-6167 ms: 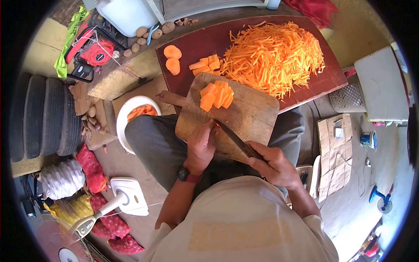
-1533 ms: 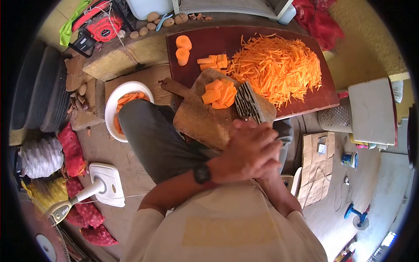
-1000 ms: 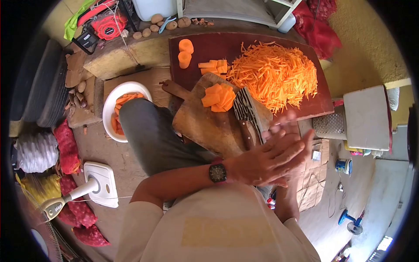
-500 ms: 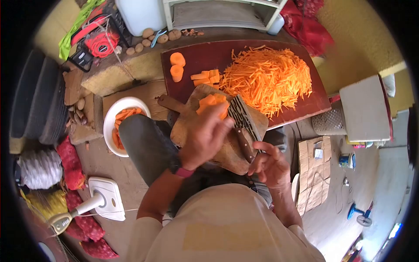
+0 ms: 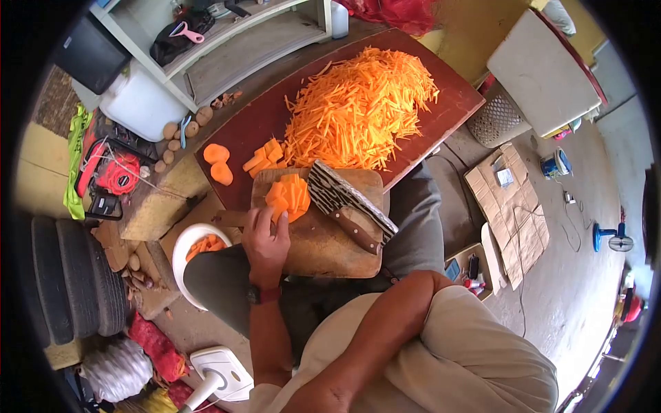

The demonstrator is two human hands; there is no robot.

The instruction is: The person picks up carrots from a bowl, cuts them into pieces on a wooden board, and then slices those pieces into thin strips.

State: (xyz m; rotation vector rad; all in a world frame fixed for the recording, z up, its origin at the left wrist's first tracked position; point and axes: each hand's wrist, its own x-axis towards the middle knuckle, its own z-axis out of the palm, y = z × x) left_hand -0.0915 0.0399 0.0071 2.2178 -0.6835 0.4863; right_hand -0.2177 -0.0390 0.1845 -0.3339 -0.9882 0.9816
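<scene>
Carrot slices (image 5: pixel 292 195) beside left hand (image 5: pixel 266 244).

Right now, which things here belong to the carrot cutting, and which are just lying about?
Cutting, apparently:
- knife
- board
- carrot slices
- shredded carrot
- table
- white bowl

Lying about, seemingly:
- tires
- red machine
- flattened cardboard
</scene>
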